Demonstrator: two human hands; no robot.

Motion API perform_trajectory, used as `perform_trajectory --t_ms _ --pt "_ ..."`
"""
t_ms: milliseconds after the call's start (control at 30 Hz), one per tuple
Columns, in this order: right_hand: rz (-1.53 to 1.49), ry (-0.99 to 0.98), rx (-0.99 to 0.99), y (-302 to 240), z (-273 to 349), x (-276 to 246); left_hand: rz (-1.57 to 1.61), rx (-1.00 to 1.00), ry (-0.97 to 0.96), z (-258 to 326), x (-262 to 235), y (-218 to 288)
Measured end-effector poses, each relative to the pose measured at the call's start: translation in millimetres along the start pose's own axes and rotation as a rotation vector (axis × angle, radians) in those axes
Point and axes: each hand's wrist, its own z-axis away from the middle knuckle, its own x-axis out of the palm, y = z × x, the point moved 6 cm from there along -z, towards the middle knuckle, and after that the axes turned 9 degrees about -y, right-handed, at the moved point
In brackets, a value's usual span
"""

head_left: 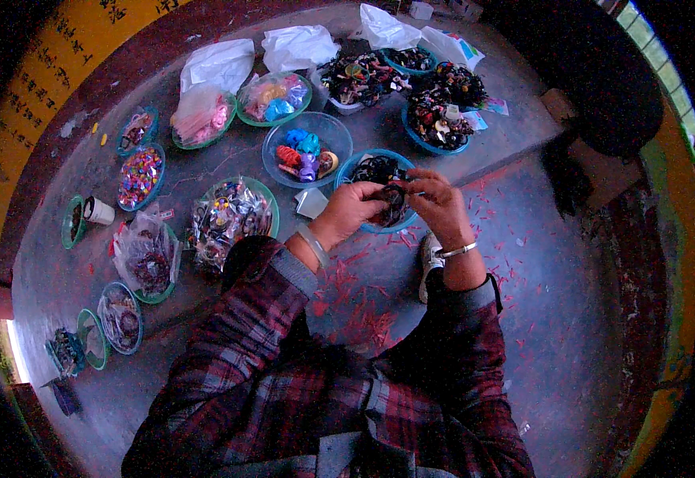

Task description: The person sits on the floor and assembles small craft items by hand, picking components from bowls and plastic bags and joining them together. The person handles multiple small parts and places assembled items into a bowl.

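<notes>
Both hands meet over a blue basin full of black elastic bands that look like hair ties. My left hand is closed, thumb and fingers pinching a dark band that loops down between the hands. My right hand is closed too, its fingertips pinched at the same band, close to the left fingertips. A small reddish bit shows near the fingertips, too small to name. Just beyond stands a clear bowl with red, blue and purple coiled bundles. A white square piece lies left of my left hand.
Several basins spread left and ahead: one of small wrapped pieces, one of colourful beads, others of black bands. White plastic bags lie at the back. Red scraps litter the floor. A white cup stands left.
</notes>
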Motion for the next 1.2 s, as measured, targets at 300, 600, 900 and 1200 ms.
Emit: perform_trajectory --t_ms 300,600,900,1200 --pt "-0.234 -0.105 0.153 -9.1 0.8 3.7 -0.016 0.094 -0.064 -1.0 9.4 3.3" --pt "-0.315 -0.227 0.148 -7.5 3.5 5.5 -0.053 0.143 -0.093 -0.4 10.2 4.5" --pt "-0.621 -0.245 0.401 14.4 11.4 7.8 -0.023 0.174 -0.092 0.9 12.2 12.2" --pt "-0.393 -0.280 0.390 5.2 9.6 6.2 -0.251 0.168 -0.063 4.6 11.2 15.3"
